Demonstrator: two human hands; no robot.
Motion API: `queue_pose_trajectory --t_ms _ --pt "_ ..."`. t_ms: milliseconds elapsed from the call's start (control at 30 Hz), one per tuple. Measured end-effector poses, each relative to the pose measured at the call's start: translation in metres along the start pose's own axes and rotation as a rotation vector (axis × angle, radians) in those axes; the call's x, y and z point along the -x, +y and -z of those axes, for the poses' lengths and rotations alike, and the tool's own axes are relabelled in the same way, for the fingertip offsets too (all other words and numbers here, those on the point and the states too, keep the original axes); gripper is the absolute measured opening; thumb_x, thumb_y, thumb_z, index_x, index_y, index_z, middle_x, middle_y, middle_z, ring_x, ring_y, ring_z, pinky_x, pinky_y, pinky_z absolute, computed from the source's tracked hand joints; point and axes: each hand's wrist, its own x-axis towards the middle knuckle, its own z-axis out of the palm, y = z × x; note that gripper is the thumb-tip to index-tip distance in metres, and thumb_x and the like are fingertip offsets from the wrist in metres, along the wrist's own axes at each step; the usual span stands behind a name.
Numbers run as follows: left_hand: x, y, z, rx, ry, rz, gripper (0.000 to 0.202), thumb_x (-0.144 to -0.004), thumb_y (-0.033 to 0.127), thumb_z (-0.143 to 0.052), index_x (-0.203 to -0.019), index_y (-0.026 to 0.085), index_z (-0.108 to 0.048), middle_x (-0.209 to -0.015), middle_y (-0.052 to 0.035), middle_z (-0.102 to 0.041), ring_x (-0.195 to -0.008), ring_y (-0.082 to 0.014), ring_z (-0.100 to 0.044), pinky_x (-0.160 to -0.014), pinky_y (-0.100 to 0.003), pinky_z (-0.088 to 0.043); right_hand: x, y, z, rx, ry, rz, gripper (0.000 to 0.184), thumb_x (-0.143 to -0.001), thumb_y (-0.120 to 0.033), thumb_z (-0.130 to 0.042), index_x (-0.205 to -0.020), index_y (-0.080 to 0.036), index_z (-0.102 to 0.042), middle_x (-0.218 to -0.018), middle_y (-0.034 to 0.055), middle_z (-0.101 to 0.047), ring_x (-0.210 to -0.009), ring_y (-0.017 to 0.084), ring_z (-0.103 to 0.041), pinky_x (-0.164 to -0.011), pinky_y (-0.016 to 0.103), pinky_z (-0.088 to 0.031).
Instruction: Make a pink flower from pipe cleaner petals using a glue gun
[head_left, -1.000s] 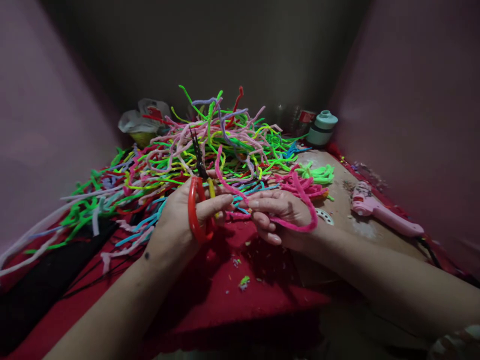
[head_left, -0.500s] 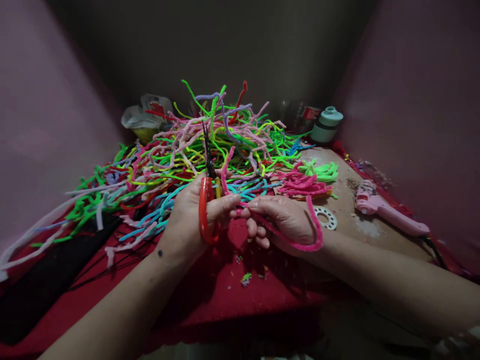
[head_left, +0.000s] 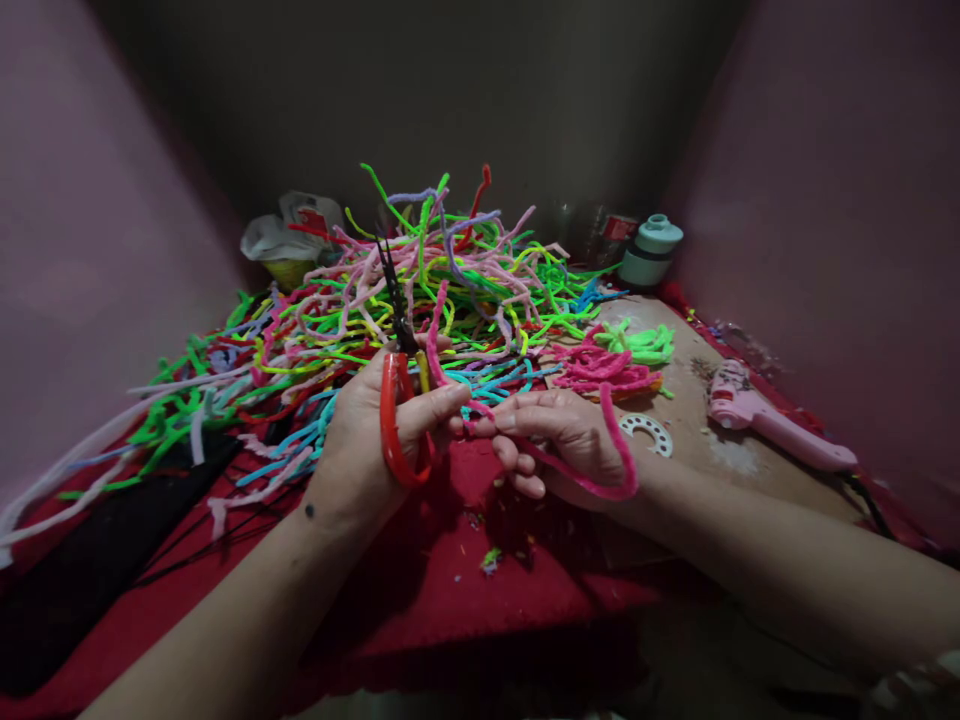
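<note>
Between my two hands runs a bright pink pipe cleaner (head_left: 619,440), its middle pinched by the fingers of both. My left hand (head_left: 375,425) holds one side between thumb and forefinger, and a pink end stands up above it. Red-handled scissors (head_left: 390,420) also hang on this hand, dark blades pointing up and away. My right hand (head_left: 559,435) grips the other side at the fingertips, while the long free end curves round below the hand and up over the wrist. Exactly how the strand bends between the fingertips is partly hidden.
A large tangled heap of coloured pipe cleaners (head_left: 465,275) fills the back. To the right lie a bundle of pink pipe cleaners (head_left: 604,368), a green bundle (head_left: 645,343), a white ring with holes (head_left: 651,432) and a pink glue gun (head_left: 780,420). A pale green bottle (head_left: 651,250) stands behind.
My left hand with the scissors has shifted slightly left. The gap between my fingertips has widened, showing more of the pink strand. My right hand has barely moved.
</note>
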Motion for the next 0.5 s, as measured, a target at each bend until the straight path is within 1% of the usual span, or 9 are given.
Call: queue_pose_trajectory --t_ms 133,200,267,333,367,433,467,500 --pt "0.003 0.005 -0.002 0.053 0.07 0.086 0.025 -0.071 0.017 -0.064 -0.094 0.017 -0.054 -0.057 0.0073 -0.053 -0.046 -0.0042 -0.048 -0.043 -0.014 -0.041 0.001 0.0 -0.001 -0.003 -0.018 0.004 0.012 -0.067 -0.022 -0.063 -0.07 -0.01 -0.063 -0.048 -0.0017 -0.056 -0.034 0.005 -0.042 -0.031 0.016 -0.036" --pt "0.003 0.004 -0.003 0.04 0.08 0.086 0.025 -0.07 0.02 -0.065 -0.093 0.018 -0.054 -0.056 0.0074 -0.052 -0.045 -0.0047 -0.047 -0.042 -0.015 -0.04 0.0 0.0 0.0 0.002 -0.007 0.014 0.012 -0.067 -0.022 -0.064 -0.069 -0.01 -0.063 -0.047 -0.0022 -0.056 -0.033 0.004 -0.041 -0.03 0.016 -0.035" --pt "0.001 -0.001 -0.002 -0.027 0.056 0.056 0.024 -0.071 0.023 -0.065 -0.091 0.018 -0.054 -0.055 0.007 -0.051 -0.044 -0.0061 -0.046 -0.042 -0.017 -0.042 0.0 -0.001 0.001 0.019 0.01 0.018 0.012 -0.066 -0.022 -0.065 -0.069 -0.011 -0.062 -0.047 -0.0031 -0.055 -0.032 0.004 -0.04 -0.03 0.015 -0.035" --pt "-0.003 -0.01 0.002 -0.165 0.025 -0.012 0.024 -0.073 0.028 -0.061 -0.093 0.017 -0.054 -0.055 0.006 -0.052 -0.044 -0.0081 -0.047 -0.046 -0.021 -0.045 -0.001 -0.002 0.003 0.056 0.042 0.029 0.013 -0.066 -0.023 -0.066 -0.068 -0.012 -0.06 -0.047 -0.0038 -0.055 -0.032 0.004 -0.041 -0.03 0.016 -0.034" --pt "-0.005 -0.015 0.005 -0.266 0.007 -0.056 0.027 -0.075 0.03 -0.059 -0.097 0.016 -0.054 -0.057 0.0049 -0.054 -0.047 -0.0096 -0.05 -0.05 -0.023 -0.047 -0.001 -0.004 0.004 0.082 0.069 0.043 0.013 -0.066 -0.024 -0.066 -0.068 -0.013 -0.059 -0.047 -0.0039 -0.055 -0.032 0.005 -0.041 -0.03 0.016 -0.033" --pt "-0.01 -0.025 0.011 -0.496 0.041 -0.217 0.039 -0.077 0.03 -0.054 -0.112 0.015 -0.049 -0.067 0.0021 -0.059 -0.06 -0.0135 -0.057 -0.061 -0.027 -0.049 0.0 -0.008 0.005 0.139 0.152 0.107 0.014 -0.066 -0.024 -0.067 -0.066 -0.014 -0.057 -0.046 -0.0042 -0.055 -0.031 0.005 -0.04 -0.03 0.017 -0.03" --pt "-0.012 -0.029 0.013 -0.628 0.018 -0.27 0.042 -0.078 0.027 -0.052 -0.117 0.014 -0.047 -0.075 -0.0008 -0.061 -0.069 -0.0161 -0.06 -0.068 -0.03 -0.05 0.0 -0.01 0.005 0.164 0.199 0.153 0.014 -0.066 -0.024 -0.067 -0.065 -0.014 -0.057 -0.045 -0.0045 -0.054 -0.031 0.005 -0.04 -0.03 0.017 -0.029" --pt "-0.013 -0.033 0.015 -0.705 -0.045 -0.331 0.043 -0.078 0.024 -0.05 -0.12 0.013 -0.045 -0.084 -0.0039 -0.063 -0.077 -0.0181 -0.061 -0.073 -0.031 -0.049 0.001 -0.012 0.005 0.185 0.237 0.2 0.014 -0.066 -0.024 -0.067 -0.064 -0.014 -0.057 -0.045 -0.0047 -0.053 -0.032 0.005 -0.04 -0.031 0.018 -0.029"
